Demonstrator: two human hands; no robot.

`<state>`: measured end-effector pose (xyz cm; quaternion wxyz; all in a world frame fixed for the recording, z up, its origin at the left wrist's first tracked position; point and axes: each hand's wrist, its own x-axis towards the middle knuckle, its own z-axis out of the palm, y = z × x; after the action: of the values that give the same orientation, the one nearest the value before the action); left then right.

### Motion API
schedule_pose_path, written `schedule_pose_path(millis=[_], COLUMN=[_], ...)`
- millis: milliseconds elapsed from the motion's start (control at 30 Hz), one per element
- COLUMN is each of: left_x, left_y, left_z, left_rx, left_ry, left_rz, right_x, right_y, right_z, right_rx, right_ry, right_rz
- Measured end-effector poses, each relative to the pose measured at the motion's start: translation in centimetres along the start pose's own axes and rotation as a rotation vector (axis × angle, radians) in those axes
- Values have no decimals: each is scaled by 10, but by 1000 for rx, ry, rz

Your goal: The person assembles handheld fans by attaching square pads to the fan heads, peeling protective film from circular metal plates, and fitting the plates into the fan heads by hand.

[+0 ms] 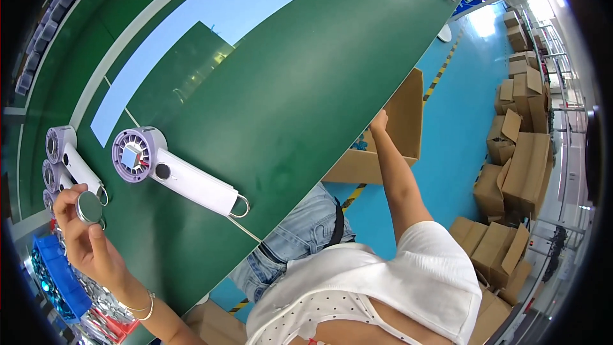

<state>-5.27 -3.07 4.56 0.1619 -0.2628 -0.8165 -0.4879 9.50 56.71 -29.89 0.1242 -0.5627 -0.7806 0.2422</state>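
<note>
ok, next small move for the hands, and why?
The left hand should probably bring its disc over the lone fan: the disc is in its grip, and the fan lies with a red wire exposed. The right hand is at the box.

The single view looks down from head height over the green surface (306,57). Its wide fisheye bends edges and reaches the blue floor (476,64) at right.
</note>
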Motion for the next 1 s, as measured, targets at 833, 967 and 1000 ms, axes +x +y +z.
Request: schedule_pose_path(millis=[833,967,1000], left_x=[-6,-10,-11], left_y=[55,44,43], left_z=[95,93,91], left_rx=[214,258,301], left_ry=[207,220,179], left_rz=[610,603,589], right_x=[-262,-264,-264], right_y=[-351,-364,-369], right_z=[-192,-184,-183], right_rx=[788,737,686], right_ry=[-1495,-1545,-1499], right_rz=[-951,-923,-963])
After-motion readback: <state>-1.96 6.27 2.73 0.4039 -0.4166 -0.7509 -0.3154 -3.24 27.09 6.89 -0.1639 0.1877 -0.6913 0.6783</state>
